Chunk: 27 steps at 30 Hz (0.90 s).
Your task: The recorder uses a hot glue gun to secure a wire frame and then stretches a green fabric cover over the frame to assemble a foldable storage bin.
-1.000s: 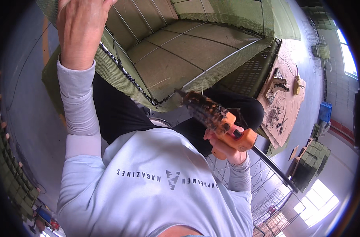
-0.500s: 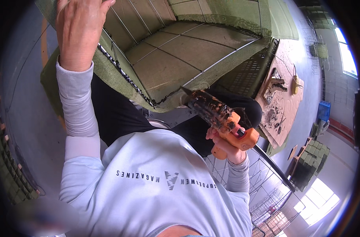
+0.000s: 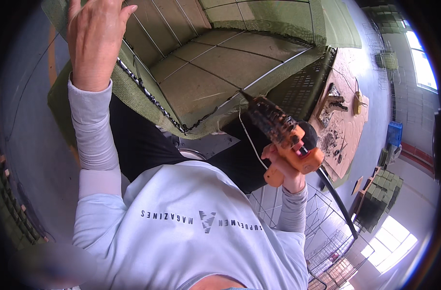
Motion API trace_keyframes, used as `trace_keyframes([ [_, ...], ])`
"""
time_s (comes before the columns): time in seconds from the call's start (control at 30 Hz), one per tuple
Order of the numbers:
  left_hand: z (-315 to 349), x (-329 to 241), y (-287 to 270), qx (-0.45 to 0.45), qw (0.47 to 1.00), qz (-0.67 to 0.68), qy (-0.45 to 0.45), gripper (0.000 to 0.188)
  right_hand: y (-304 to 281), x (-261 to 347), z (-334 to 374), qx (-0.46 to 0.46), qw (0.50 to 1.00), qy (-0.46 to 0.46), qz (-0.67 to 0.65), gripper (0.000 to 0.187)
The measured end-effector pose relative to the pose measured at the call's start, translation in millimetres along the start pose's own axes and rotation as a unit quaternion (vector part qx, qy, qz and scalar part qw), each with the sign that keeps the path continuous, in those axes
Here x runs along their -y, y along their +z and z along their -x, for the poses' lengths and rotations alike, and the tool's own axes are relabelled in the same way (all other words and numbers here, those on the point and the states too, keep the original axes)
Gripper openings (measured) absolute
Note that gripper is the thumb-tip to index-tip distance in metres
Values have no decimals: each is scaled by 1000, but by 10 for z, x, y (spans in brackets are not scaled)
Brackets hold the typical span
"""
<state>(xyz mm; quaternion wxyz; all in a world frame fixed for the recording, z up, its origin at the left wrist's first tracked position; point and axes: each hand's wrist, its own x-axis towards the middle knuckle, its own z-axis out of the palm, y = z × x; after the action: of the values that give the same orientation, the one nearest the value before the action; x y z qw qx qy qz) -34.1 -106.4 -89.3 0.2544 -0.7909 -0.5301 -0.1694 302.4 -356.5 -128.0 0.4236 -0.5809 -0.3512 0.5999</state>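
My right hand (image 3: 284, 166) is closed around the handle of an orange glue gun (image 3: 298, 145) whose barrel is crusted with dark glue. The gun's nozzle points up and left, at the near edge of a green mesh cover (image 3: 153, 104) over a wire-framed box (image 3: 220, 58). Lumpy black glue (image 3: 145, 89) runs along that mesh edge to the near corner. At the upper left my left hand (image 3: 95, 41) is over the mesh's left side, thumb stretched out from the palm; the picture's edge cuts off most of its fingertips.
Beneath the box shows a dark perforated crate (image 3: 302, 87). Right of it lies cardboard (image 3: 348, 125) with glue scraps and a blackened angled piece (image 3: 332, 104). A black hose (image 3: 339, 198) runs behind the gun. Wire frames (image 3: 322, 232) stand at lower right, stacked green bundles (image 3: 382, 193) farther right.
The glue gun has moved right and slightly up along the near mesh edge. A pale cord now shows beside it. My left hand has shifted slightly, its thumb more visible.
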Motion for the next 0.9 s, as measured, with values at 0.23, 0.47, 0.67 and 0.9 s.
trace_keyframes([
  [0.23, 4, -5, 30, -14, 1000, -10, 2, 31, 30, 21, -9, 6, 999, -15, 28, 10],
  [0.47, 7, 24, 45, -20, 1000, -13, 10, 31, 84, 91, 83, 16, 988, -23, 150, 12],
  [0.67, -11, 0, 24, -3, 1000, 10, -7, 31, 44, -35, 52, 18, 1000, -15, 15, 10],
  [0.9, 1, -8, 23, -6, 1000, 1, -1, 30, 88, 26, 74, 62, 993, 3, 98, 12],
])
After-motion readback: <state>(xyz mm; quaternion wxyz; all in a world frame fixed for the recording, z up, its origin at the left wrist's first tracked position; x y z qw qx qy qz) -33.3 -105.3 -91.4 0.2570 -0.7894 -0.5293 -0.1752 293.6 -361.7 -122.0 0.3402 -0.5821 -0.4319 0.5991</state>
